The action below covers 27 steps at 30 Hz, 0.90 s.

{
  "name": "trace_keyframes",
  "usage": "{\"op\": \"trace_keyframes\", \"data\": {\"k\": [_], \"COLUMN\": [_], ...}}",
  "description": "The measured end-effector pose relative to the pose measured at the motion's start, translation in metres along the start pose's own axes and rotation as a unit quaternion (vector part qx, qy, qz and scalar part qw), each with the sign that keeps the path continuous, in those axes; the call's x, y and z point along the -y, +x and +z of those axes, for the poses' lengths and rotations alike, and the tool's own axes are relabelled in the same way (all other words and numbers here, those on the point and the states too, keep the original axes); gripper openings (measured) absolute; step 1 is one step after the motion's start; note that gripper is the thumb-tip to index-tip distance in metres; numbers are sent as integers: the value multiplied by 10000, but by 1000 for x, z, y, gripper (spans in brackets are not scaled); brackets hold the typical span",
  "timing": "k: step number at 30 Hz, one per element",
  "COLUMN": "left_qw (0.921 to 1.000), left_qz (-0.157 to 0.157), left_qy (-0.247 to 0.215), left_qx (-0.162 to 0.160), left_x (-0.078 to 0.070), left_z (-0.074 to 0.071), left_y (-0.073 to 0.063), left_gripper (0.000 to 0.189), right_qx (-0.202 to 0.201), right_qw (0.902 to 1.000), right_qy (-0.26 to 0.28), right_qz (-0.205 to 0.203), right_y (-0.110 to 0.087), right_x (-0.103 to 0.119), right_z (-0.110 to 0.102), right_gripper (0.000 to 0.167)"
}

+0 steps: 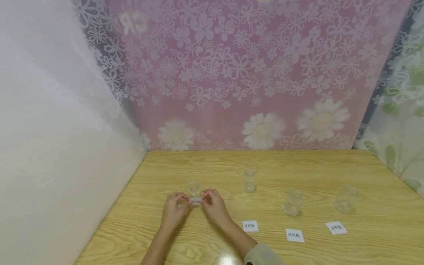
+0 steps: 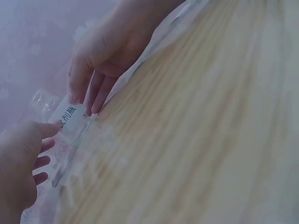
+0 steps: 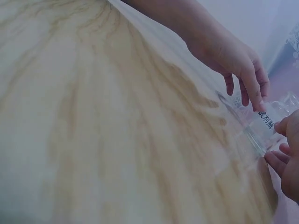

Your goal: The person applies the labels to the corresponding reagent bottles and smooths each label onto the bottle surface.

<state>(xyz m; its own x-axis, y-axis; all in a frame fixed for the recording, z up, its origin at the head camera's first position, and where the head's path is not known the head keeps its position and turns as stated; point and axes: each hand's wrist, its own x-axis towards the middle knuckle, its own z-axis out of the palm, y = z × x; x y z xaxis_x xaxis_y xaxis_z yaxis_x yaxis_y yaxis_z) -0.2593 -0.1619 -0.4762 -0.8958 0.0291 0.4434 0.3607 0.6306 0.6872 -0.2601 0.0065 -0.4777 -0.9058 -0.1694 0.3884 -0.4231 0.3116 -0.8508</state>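
Note:
A white paper label (image 1: 196,201) with black handwritten characters lies against the front of a small clear glass bottle (image 1: 194,187), left of the table's middle. My left hand (image 1: 173,209) pinches the label's left end between thumb and forefinger. At the other end, my right hand (image 1: 216,209) pinches it the same way. Seen from the left wrist, the label (image 2: 68,116) stretches between both thumbs over the bottle (image 2: 43,101). The right wrist view shows the label (image 3: 265,122) with the left hand (image 3: 229,60) above and the right hand (image 3: 290,154) below.
Three more glass bottles stand to the right: one bottle (image 1: 250,181) farther back, another bottle (image 1: 293,203), and a wider-looking bottle (image 1: 346,199). Three labels lie nearer me: a left label (image 1: 250,226), a middle label (image 1: 294,235) and a right label (image 1: 336,228). Floral sheeting (image 1: 232,73) hangs behind the wooden table.

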Motion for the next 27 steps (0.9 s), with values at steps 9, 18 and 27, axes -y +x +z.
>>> {"op": "trace_keyframes", "data": {"k": [9,18,27], "left_qw": [9992,9966,9923], "left_qz": [305,238,159], "left_qy": [-225,-696,-1154], "left_qx": [88,377,426], "left_x": [2,2,5], "left_z": [1,1,3], "left_y": [1,1,2], "left_gripper": [7,7,8], "right_qx": [73,-113,-267], "right_qw": [9999,9986,9956], "right_qy": [53,-101,-374], "right_qz": [-114,-500,-814], "right_y": [0,2,2], "right_x": [-1,-7,-8], "right_z": [-1,1,4], "right_gripper": [4,6,9]}}
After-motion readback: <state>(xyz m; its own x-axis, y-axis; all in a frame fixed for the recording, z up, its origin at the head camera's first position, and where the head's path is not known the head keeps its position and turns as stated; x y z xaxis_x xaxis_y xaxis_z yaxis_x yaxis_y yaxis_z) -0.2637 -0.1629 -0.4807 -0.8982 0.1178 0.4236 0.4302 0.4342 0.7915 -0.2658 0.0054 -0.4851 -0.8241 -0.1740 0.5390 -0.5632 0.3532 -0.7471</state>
